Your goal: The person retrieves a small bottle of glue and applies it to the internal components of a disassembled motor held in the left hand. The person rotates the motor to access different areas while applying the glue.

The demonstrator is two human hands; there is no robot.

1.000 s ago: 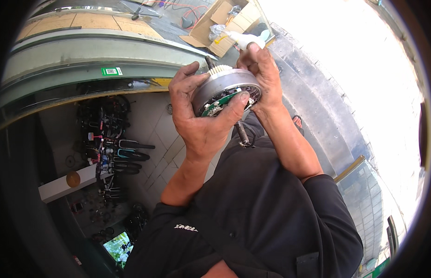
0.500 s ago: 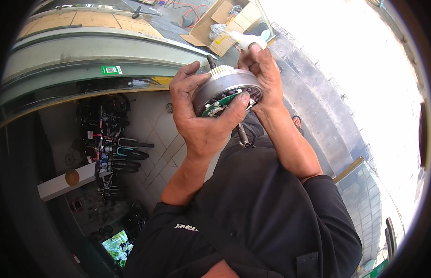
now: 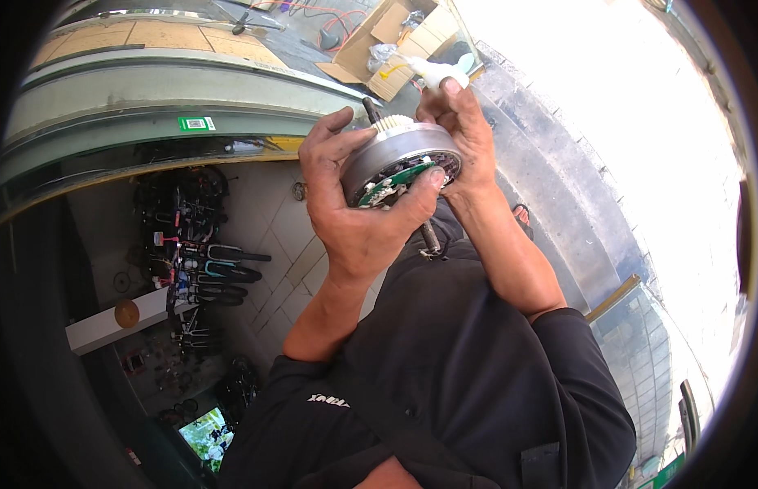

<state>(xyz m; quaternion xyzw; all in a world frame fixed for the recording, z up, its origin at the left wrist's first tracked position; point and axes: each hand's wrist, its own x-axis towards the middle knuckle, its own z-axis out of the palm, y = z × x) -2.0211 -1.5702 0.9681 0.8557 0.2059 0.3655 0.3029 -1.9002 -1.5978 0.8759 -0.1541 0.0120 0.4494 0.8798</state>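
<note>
A round hub motor core (image 3: 399, 148) is held up in front of my chest, tilted. It has a grey metal ring, a white toothed gear (image 3: 393, 124) on top and a dark axle (image 3: 430, 236) out of both ends. My left hand (image 3: 350, 196) grips it, fingers over the upper edge and thumb across the green circuit board (image 3: 399, 183) underneath. My right hand (image 3: 467, 134) is closed against its right side, fingers bent and partly hidden. Just beyond those fingertips is a white squeeze bottle (image 3: 436, 73) with a yellow tip; I cannot tell whether they touch it.
A long ledge with a glass edge (image 3: 232, 102) crosses the upper left. Beyond it lies an open cardboard box (image 3: 371, 49) near cables. Several bicycles (image 3: 220, 265) stand indoors at left, near a lit screen (image 3: 208, 432). Grey steps (image 3: 558, 171) curve past on the right.
The motor core has tipped slightly, showing a little more of the circuit board and shifting the lower axle end a touch right. Both hands keep nearly the same hold.
</note>
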